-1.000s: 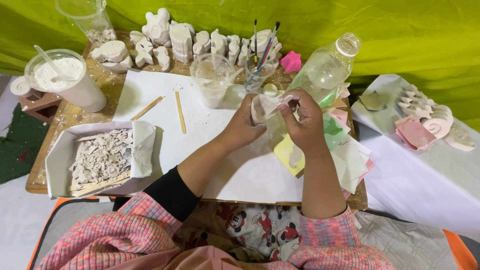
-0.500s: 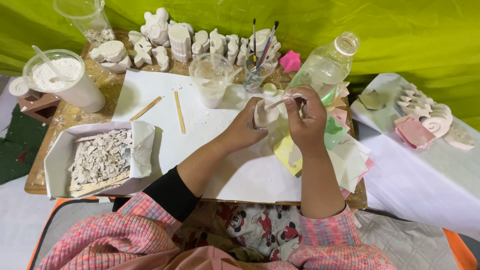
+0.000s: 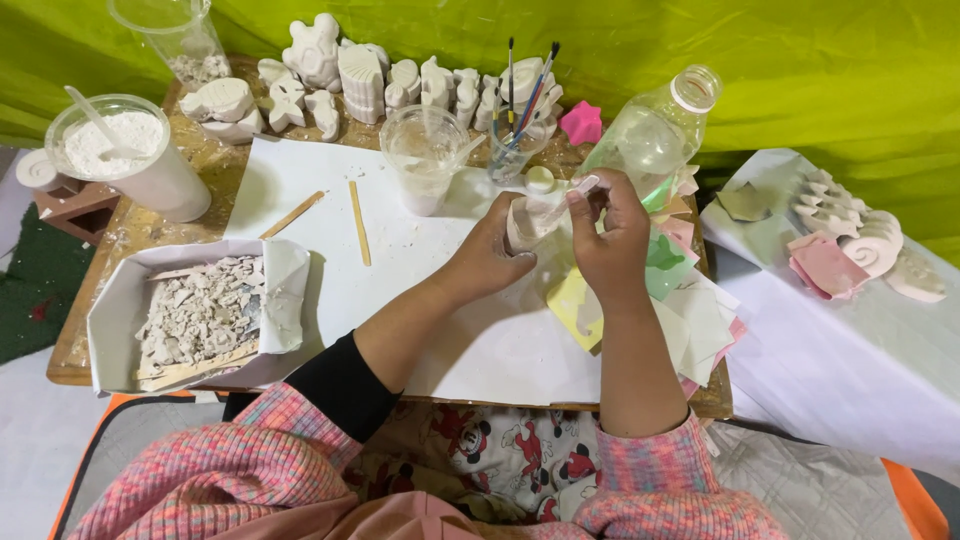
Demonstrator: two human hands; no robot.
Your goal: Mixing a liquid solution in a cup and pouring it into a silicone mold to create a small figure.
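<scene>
My left hand (image 3: 492, 252) grips a small white plaster piece (image 3: 531, 215) above the white sheet (image 3: 330, 260) on the wooden table. My right hand (image 3: 608, 232) pinches the top of that same piece, its fingers curled around a small tool whose tip I cannot make out. Both hands meet at the table's middle right, just in front of a clear plastic cup (image 3: 424, 155) and a small jar of paintbrushes (image 3: 515, 130).
A tilted clear bottle (image 3: 650, 130) stands behind my right hand. White plaster figures (image 3: 345, 75) line the back. A tub of white powder (image 3: 125, 155), two wooden sticks (image 3: 357, 220), a box of plaster scraps (image 3: 195, 315) and coloured moulds (image 3: 690, 290) surround the work area.
Both hands have stayed together on the plaster piece; my right hand's fingers have shifted slightly on its top.
</scene>
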